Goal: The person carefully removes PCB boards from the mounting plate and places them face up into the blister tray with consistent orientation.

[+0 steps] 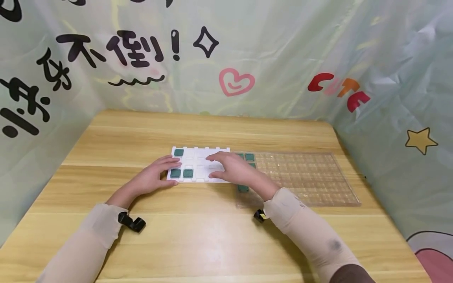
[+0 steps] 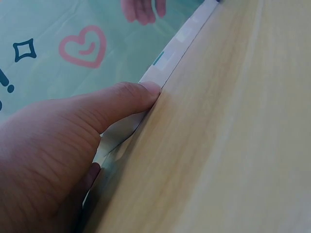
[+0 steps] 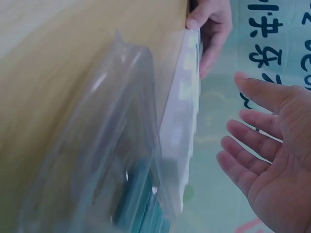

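Note:
A white tray (image 1: pixel 194 155) with shallow pockets lies on the table, holding small square green chips (image 1: pixel 188 173) at its left end. My left hand (image 1: pixel 150 179) grips that end, the thumb (image 2: pixel 146 92) against the front edge and the fingers over the left side. Above the tray's right part hovers my right hand (image 1: pixel 233 167), its thumb and fingers apart. In the right wrist view the right hand (image 3: pixel 277 141) holds nothing. A clear plastic tray (image 1: pixel 301 173) adjoins on the right, with several green chips (image 1: pixel 249 157) in its left columns, partly hidden by my right hand and wrist.
The wooden table (image 1: pixel 212 236) carries both trays. A printed curtain (image 1: pixel 276 47) stands behind it and along both sides. Black wrist cameras (image 1: pixel 132 223) sit on both sleeves, close to the tabletop.

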Demonstrator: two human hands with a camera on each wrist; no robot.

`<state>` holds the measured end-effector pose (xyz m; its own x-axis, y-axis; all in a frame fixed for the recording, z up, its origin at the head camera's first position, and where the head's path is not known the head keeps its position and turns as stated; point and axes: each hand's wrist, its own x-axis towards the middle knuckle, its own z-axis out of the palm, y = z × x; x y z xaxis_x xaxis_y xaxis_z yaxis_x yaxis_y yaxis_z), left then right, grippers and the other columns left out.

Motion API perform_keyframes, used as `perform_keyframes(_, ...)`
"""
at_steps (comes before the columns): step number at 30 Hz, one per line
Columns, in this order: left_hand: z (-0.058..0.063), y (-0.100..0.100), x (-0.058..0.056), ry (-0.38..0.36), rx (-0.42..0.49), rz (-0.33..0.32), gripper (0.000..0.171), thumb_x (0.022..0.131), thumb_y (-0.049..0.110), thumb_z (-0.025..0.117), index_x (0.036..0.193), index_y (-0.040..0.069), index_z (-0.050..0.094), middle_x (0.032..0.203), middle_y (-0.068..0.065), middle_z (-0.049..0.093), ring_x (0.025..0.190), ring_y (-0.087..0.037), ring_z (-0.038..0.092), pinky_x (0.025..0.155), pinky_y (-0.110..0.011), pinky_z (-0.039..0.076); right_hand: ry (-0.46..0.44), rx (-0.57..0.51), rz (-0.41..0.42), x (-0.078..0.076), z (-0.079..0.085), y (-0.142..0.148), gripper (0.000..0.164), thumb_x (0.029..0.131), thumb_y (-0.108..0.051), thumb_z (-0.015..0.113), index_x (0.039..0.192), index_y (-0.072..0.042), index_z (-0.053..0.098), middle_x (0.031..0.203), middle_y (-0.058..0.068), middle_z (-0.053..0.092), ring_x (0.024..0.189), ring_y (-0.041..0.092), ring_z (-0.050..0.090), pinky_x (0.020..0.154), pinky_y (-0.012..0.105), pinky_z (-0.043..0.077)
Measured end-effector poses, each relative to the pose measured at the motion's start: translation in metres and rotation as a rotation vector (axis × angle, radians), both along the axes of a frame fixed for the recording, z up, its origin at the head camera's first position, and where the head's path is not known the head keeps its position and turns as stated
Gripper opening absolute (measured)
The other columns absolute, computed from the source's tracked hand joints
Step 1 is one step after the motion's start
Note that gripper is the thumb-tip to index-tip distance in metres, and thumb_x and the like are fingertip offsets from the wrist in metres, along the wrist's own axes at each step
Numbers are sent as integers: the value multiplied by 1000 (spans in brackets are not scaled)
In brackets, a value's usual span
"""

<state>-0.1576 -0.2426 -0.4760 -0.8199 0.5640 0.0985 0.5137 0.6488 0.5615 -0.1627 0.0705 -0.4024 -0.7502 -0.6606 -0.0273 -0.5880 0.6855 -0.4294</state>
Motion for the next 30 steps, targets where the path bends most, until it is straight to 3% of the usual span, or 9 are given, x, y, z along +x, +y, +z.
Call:
perform_keyframes(7,-1,1,-1,-8,15,4,66,86,38,75,141,9,54,151,-8,42,144,-36,23,114,-58,20,16,36,13,-4,-5,-16,62,90,-44,69,142,-16,51,143,2,52,135,22,43,107,41,39)
perform_keyframes(17,-3,0,-1,3,25,2,65,86,37,76,140,9,55,150,-8,43,143,-36,25,114,-58,21,-19,15,52,-8,-12,-35,73,85,-46,74,144,-12,48,145,5,49,136,21,42,111,36,34)
perform_keyframes(25,-2,-1,-2,10,42,-6,64,86,35,76,140,8,55,150,-8,43,143,-35,25,114,-58,20,6,29,52,-7,-18,-51,66,85,-42,76,138,-9,55,138,4,56,131,19,47,111,31,34)
perform_keyframes(30,-3,-1,-1,9,31,-6,64,86,37,75,140,8,55,151,-8,43,143,-36,25,113,-59,21,15,9,46,-9,-23,-60,58,85,-37,77,132,-8,61,129,3,64,119,17,56,105,29,40)
